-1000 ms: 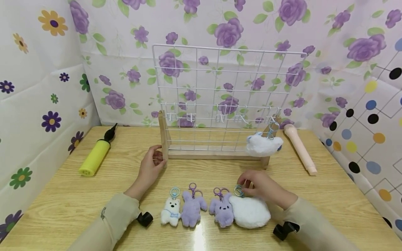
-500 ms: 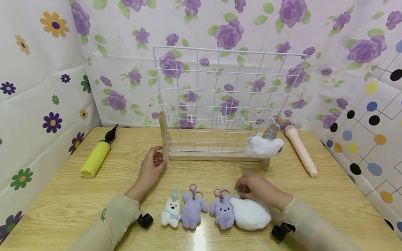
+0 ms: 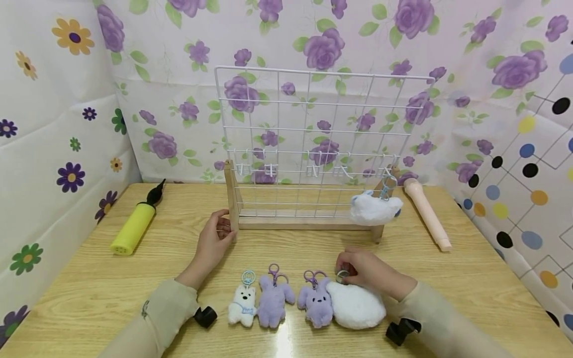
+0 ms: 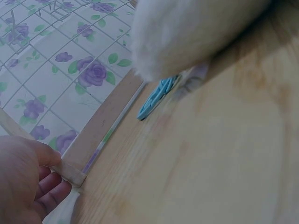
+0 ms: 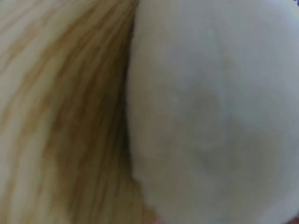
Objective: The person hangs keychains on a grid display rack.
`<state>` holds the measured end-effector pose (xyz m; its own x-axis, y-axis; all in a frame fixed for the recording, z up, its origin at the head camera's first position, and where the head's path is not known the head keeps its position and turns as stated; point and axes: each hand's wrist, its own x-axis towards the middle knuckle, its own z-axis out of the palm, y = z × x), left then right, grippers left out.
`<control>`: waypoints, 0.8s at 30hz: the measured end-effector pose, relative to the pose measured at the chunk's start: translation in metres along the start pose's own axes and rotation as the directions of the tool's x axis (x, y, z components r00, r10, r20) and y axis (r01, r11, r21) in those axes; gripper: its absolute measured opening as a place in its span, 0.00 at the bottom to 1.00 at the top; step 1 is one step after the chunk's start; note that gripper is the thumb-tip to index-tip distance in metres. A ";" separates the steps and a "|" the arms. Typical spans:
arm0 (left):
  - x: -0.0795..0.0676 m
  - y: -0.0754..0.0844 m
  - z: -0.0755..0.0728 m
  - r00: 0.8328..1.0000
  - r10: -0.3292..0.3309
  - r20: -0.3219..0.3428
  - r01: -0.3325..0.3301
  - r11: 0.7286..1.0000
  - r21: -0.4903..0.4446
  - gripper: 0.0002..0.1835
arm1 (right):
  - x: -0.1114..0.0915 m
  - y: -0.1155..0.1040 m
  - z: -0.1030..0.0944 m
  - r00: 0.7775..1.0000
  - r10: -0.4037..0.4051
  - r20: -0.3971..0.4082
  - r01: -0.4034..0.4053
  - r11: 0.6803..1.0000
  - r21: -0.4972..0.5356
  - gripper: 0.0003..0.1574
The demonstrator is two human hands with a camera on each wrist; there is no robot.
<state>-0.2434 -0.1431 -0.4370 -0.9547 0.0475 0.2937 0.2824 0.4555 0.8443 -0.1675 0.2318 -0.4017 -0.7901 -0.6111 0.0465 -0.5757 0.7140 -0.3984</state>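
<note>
On the near right of the desk (image 3: 286,246), the white plush (image 3: 357,307) is nestled against a purple plush (image 3: 319,304). Its ring (image 3: 343,274) is pinched in the right hand's (image 3: 370,271) grip; the rack's (image 3: 304,226) left post (image 3: 232,199) is held by the left hand (image 3: 213,240). The purple plush could be dragged along through contact.

Wood-grain table (image 3: 286,244), glare (image 3: 284,343) near front; purple-rose backdrop (image 3: 286,35); flower-print sheet (image 3: 45,149) left; dotted sheet (image 3: 515,164) right.

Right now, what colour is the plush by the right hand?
White plush, clearest in the head view.
</note>
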 end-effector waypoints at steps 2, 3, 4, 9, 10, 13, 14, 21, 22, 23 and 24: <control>0.000 0.000 0.000 1.000 0.002 0.002 -0.002 1.000 -0.001 0.30 | 0.000 0.000 -0.001 1.000 0.007 0.008 -0.007 0.999 0.032 0.09; 0.000 0.000 0.000 1.000 0.001 0.003 -0.001 1.000 -0.002 0.30 | -0.001 0.001 -0.001 1.000 0.008 0.011 -0.008 0.999 0.051 0.09; 0.000 0.000 0.000 1.000 -0.002 0.004 0.002 1.000 -0.004 0.30 | -0.001 0.001 -0.002 1.000 0.008 0.013 -0.009 0.997 0.071 0.09; 0.000 0.000 0.000 1.000 -0.011 0.008 0.011 1.000 -0.012 0.30 | -0.004 0.003 -0.002 1.000 0.011 0.017 -0.014 0.988 0.156 0.07; 0.000 0.000 0.001 1.000 -0.011 0.006 0.011 1.000 -0.010 0.30 | -0.004 0.003 -0.001 1.000 0.015 0.017 -0.018 0.986 0.167 0.07; 0.000 -0.001 0.001 1.000 -0.010 0.000 0.010 1.000 -0.005 0.30 | -0.005 0.005 0.000 0.999 0.030 0.017 -0.032 0.981 0.192 0.06; -0.001 0.000 0.001 1.000 -0.009 -0.003 0.009 1.000 -0.003 0.30 | -0.006 0.006 0.000 0.999 0.034 0.017 -0.036 0.979 0.198 0.06; 0.000 -0.001 0.001 1.000 -0.001 -0.002 0.001 1.000 -0.008 0.30 | -0.010 0.009 -0.001 0.998 0.054 0.016 -0.056 0.967 0.249 0.04; 0.000 -0.001 0.001 1.000 -0.001 0.000 0.001 1.000 -0.007 0.30 | -0.010 0.009 -0.002 0.998 0.057 0.016 -0.059 0.965 0.255 0.04; 0.000 -0.001 0.001 1.000 -0.002 0.003 0.002 1.000 -0.009 0.30 | -0.011 0.009 -0.002 0.998 0.058 0.016 -0.060 0.964 0.261 0.03; 0.000 -0.001 0.001 1.000 -0.003 0.005 0.003 1.000 -0.011 0.30 | -0.011 0.009 -0.003 0.998 0.060 0.017 -0.062 0.962 0.266 0.03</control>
<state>-0.2438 -0.1425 -0.4381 -0.9560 0.0503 0.2891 0.2805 0.4456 0.8502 -0.1645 0.2457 -0.4034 -0.8197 -0.5728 0.0073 -0.4486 0.6339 -0.6300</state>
